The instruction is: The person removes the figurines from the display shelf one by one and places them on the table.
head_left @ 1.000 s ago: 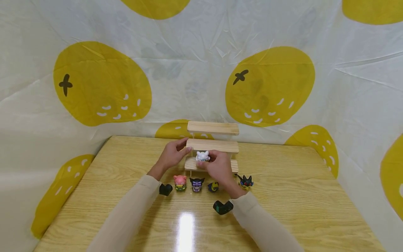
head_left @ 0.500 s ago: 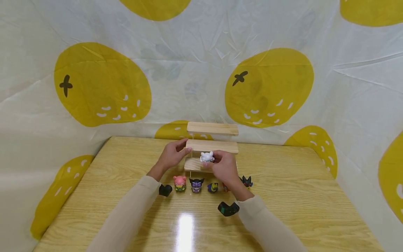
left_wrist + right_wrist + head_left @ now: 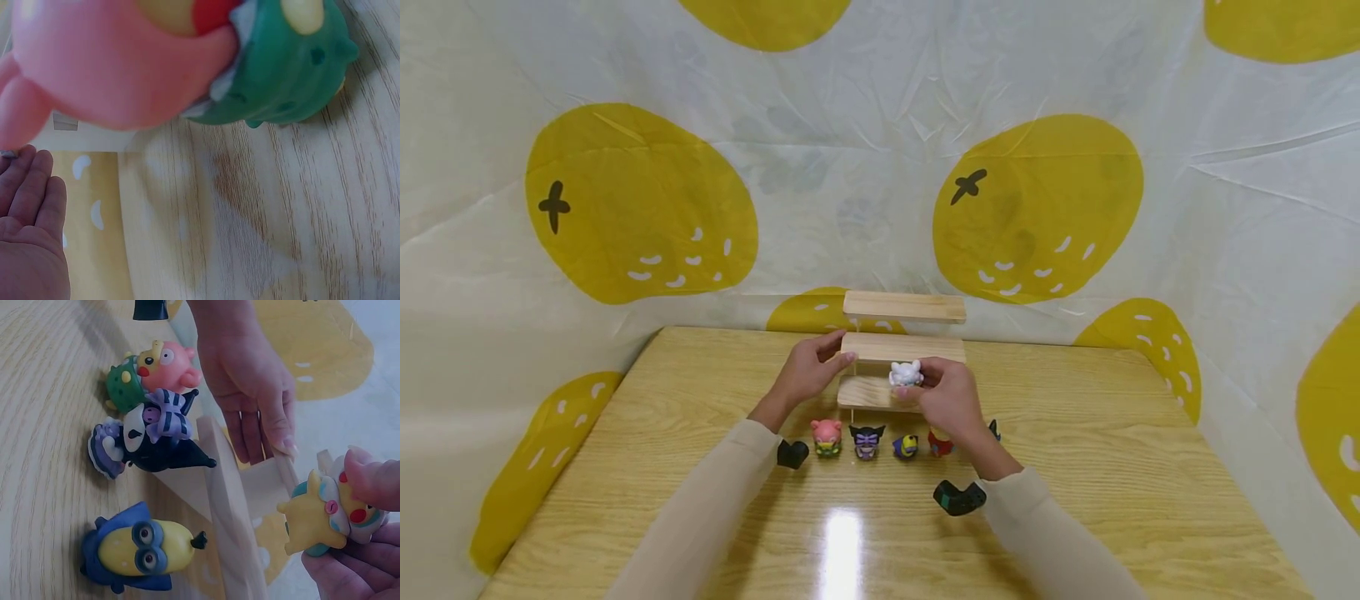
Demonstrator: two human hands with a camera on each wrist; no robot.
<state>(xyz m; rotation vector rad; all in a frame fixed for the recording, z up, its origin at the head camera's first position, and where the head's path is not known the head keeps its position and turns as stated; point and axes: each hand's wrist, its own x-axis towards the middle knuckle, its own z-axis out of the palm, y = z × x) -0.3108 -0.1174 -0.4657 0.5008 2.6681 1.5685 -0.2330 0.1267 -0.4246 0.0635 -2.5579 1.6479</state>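
Note:
My right hand (image 3: 951,400) pinches a small toy figurine (image 3: 906,374) with a white eared hood, held over the lowest tier of a three-tier wooden display shelf (image 3: 868,392). In the right wrist view, the figurine (image 3: 322,515) shows a yellow body and red cheeks between thumb and fingers. My left hand (image 3: 808,367) steadies the left end of the middle tier (image 3: 902,347), thumb at the front and fingers behind. Straight fingers of the left hand (image 3: 31,231) show in the left wrist view.
On the table before the shelf stand a pink-hooded figurine (image 3: 827,438), a black-hooded one (image 3: 867,443), a yellow minion figurine (image 3: 906,447) and a red one (image 3: 939,443). A black-eared one (image 3: 994,430) is mostly hidden behind the right wrist. Patterned cloth (image 3: 850,192) hangs behind.
My right hand has moved the white-hooded figurine rightward along the lowest tier. The left hand has stayed on the middle tier.

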